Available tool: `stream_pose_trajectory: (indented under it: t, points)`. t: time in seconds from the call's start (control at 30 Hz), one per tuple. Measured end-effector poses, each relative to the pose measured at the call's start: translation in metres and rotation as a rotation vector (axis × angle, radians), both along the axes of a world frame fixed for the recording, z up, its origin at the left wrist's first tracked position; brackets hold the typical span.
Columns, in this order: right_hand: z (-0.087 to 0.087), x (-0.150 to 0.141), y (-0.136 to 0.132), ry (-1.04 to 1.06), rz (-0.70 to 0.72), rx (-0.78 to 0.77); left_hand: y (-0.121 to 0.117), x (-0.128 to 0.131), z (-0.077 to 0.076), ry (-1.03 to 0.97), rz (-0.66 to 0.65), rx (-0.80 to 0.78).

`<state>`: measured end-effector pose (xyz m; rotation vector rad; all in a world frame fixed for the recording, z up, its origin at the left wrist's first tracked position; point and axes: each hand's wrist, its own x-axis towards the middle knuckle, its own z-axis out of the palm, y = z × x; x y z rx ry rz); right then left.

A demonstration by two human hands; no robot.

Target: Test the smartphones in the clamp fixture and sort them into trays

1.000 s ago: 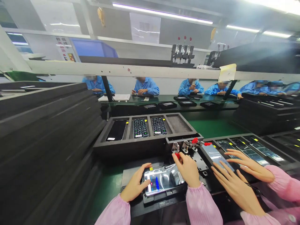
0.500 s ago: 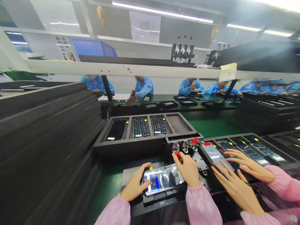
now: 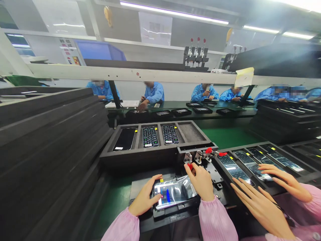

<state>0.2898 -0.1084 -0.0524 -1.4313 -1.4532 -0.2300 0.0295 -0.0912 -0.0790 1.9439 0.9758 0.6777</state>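
Left hand (image 3: 143, 199): fingers part-way open, thumb over the screen of the phone (image 3: 175, 192), the others by its far edge near a yellow tab (image 3: 161, 180); they appear to rest there rather than close round anything. Right hand (image 3: 202, 182): thumb and forefinger closed on a red clamp handle (image 3: 190, 166), beside the phone's right end. The phone lies face up in a black holder (image 3: 184, 207), in front of the foam tray (image 3: 140, 155). Blue marks (image 3: 168, 196) show on the lit screen.

Likely faults, as judged: uneven pressure from the left thumb could slide or tilt the phone in its holder; a stray touch could add a mark on the screen. A sudden pull on the clamp handle could jolt the phone if the two are linked, or let the fingertips slip off the small red tip. A co-worker's hands (image 3: 263, 209), close on the right, could bump the right forearm.

Hard to make out: the phone's right end, partly behind the right hand; the lower clamp parts, masked by the same hand; the phone's underside and its seating; and the nature of the rippled sheen on the screen, either film or reflection.
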Motion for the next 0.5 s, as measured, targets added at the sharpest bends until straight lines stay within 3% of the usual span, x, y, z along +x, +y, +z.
stream_pose_trajectory:
  t: [0.13, 0.23, 0.3, 0.37, 0.5]
  points:
    - [0.008, -0.012, 0.005, -0.038, 0.0, -0.033, 0.0, 0.0, 0.0, 0.004, 0.001, 0.001]
    - [0.019, -0.004, -0.01, -0.002, -0.014, -0.017, 0.0, 0.0, -0.001, -0.009, -0.006, 0.004]
    - [0.025, 0.022, -0.036, 0.057, -0.02, 0.018, 0.001, -0.001, -0.002, -0.015, -0.01, 0.008]
    - [0.027, 0.063, -0.068, 0.08, 0.061, 0.023, 0.001, -0.001, -0.003, -0.014, -0.014, 0.011]
    - [0.018, 0.139, -0.114, 0.06, 0.115, -0.048, 0.001, -0.002, -0.004, -0.006, -0.017, 0.013]
